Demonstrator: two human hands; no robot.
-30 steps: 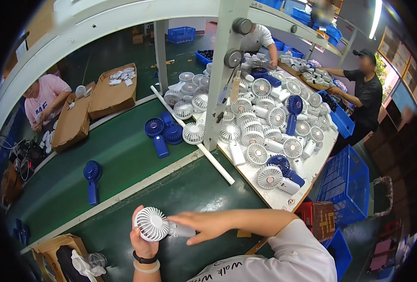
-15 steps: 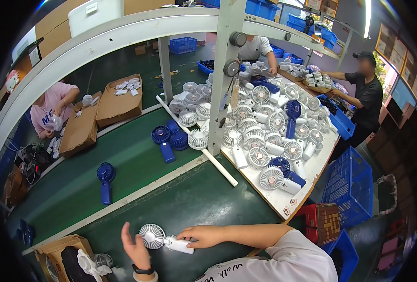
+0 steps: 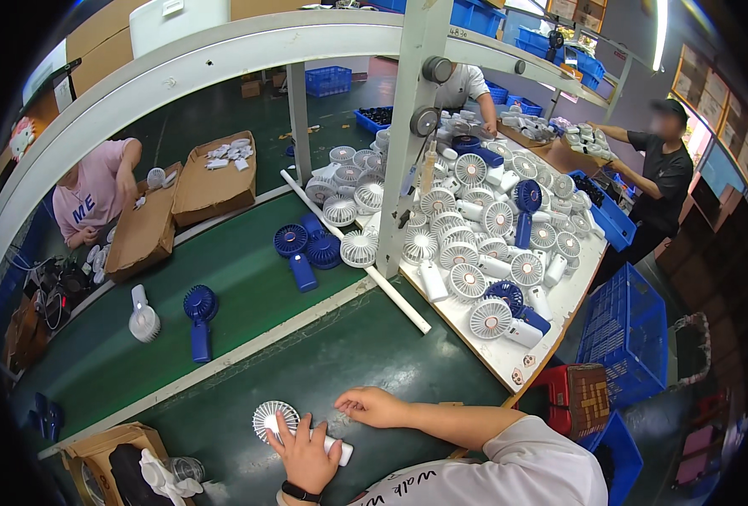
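Observation:
On the dark green bench in front of me lies a white handheld fan (image 3: 272,415), its round grille toward the left and its handle toward the right. My left hand (image 3: 308,455) rests over the fan's middle with spread fingers, covering the joint and part of the handle. Just beyond the handle, my right hand (image 3: 375,408) is above the bench, apart from the fan. Its fingers are loosely bent and slightly apart, with nothing visible in them.
A green conveyor belt (image 3: 247,253) carries blue fans (image 3: 200,314) and a white fan (image 3: 144,322). Many white fans pile on the table (image 3: 483,347) at right. A white post (image 3: 401,169) rises between. An open carton (image 3: 133,434) stands lower left. Several people work beyond.
My right hand has let go of the fan's handle and moved slightly up and right. My left hand has come down onto the fan. A white fan has appeared on the belt.

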